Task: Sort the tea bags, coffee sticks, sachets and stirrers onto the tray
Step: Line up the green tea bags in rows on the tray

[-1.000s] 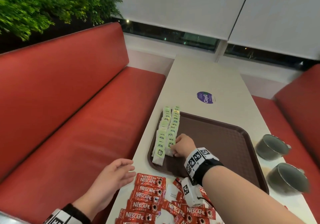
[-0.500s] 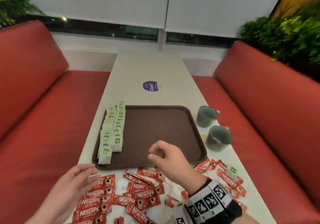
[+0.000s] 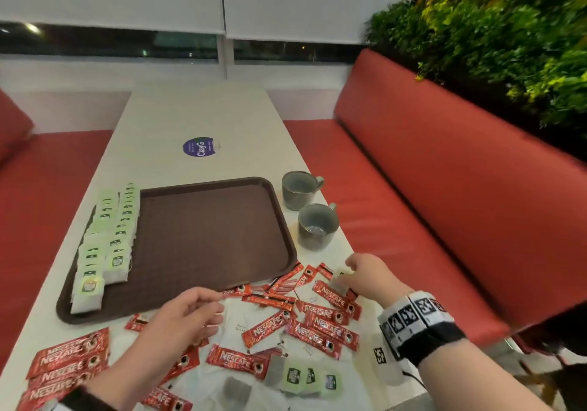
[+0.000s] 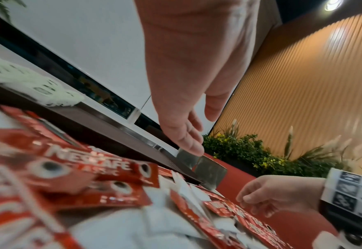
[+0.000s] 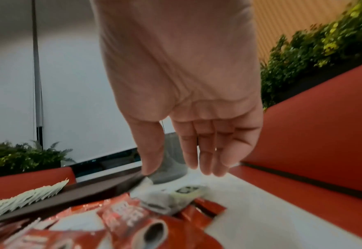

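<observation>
Since half a second ago the right hand has swung from over the tray to the table's right edge, and the left hand has moved in over the mixed pile. The right fingers hang straight and a little spread just above a tea bag lying on the coffee sticks; motion blur makes it hard to say whether they touch it yet. The left fingers are loosely curled over the white sachets, holding nothing. Two rows of tea bags already fill the tray's left side, so tea-bag sorting looks to be the step in hand. Next the right fingers need to pinch that stray bag and carry it to the rows; three more wait at the table's near edge.
</observation>
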The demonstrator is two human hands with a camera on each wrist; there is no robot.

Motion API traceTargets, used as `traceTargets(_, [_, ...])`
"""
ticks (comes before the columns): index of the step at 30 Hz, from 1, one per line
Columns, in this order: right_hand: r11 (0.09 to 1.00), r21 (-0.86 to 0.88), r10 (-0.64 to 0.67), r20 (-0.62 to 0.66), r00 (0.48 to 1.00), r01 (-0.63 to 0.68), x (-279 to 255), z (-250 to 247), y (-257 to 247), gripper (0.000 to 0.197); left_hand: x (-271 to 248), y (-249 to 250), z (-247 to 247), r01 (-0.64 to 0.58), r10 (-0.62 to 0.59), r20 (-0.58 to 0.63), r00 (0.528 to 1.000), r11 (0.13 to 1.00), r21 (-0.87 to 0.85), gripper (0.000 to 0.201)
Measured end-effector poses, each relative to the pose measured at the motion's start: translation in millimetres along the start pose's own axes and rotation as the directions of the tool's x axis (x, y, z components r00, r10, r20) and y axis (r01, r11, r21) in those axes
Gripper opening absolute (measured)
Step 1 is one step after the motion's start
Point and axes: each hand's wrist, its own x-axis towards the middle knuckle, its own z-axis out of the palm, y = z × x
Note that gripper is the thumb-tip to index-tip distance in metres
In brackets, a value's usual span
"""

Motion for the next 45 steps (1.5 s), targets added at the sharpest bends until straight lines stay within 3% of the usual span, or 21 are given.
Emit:
traceTargets(3, [0.997,-0.072,-0.002,0.086,0.996,0.008,12,2,-1,0.052,-1,7,22,-0.030,0.029,0.017,0.999,0.999,0.035,0.008])
traceTargets(9, [0.998,-0.046,-0.030,0.138,0.990,0.036,27,2,-3,0.041,-5,13,46,-0.040,0.040,-0.007,0.999,0.997,0.064,0.009])
traceTargets(12, [0.999,0.032,-0.043,0.172,0.984,0.038,31,-2,0,0.044,-7,14,48,-0.043,0.044,-0.011,0.999,0.996,0.074,0.009])
traceTargets(16, [0.973,0.229,-0.082,0.179,0.980,0.039,33,-8,8,0.025,-8,23,56,-0.087,0.088,-0.006,0.996,0.989,0.117,0.008])
traceTargets(19, [0.953,0.252,-0.201,0.105,0.974,0.169,20,-18,1,0.020,-7,34,68,-0.143,0.139,0.033,0.990,0.973,0.179,0.011])
traceTargets(21, [0.915,0.290,-0.324,0.114,0.939,0.281,0,-21,-15,0.022,-5,42,78,-0.199,0.172,0.121,0.978,0.942,0.269,0.026])
traceTargets(24, [0.822,0.334,-0.536,0.186,0.823,0.460,-40,-17,-42,0.026,-2,49,91,-0.273,0.148,0.325,0.934,0.883,0.383,0.049])
traceTargets(26, [0.770,0.344,-0.618,0.189,0.763,0.538,-58,-9,-56,0.027,-3,48,95,-0.275,0.124,0.375,0.919,0.883,0.381,0.037])
traceTargets(30, [0.738,0.366,-0.635,0.094,0.766,0.567,-68,5,-63,0.033,-13,37,95,-0.127,0.081,0.404,0.911,0.988,0.090,0.017])
traceTargets(34, [0.777,0.225,-0.609,0.036,0.792,0.588,-71,13,-50,0.032,-22,19,83,0.018,-0.006,0.293,0.956,0.999,-0.040,0.014])
traceTargets(36, [0.780,0.100,-0.625,0.119,0.771,0.617,-75,20,-38,0.026,-24,10,75,0.056,-0.035,0.220,0.975,0.995,-0.088,0.018])
traceTargets(39, [0.723,-0.131,-0.629,0.282,0.725,0.678,-81,39,-25,0.034,-29,-3,65,0.088,-0.073,0.149,0.986,0.992,-0.096,0.018])
traceTargets(45, [0.619,-0.413,-0.590,0.316,0.743,0.668,-89,66,-30,0.050,-39,-21,57,0.106,-0.095,0.088,0.992,0.987,-0.123,0.014])
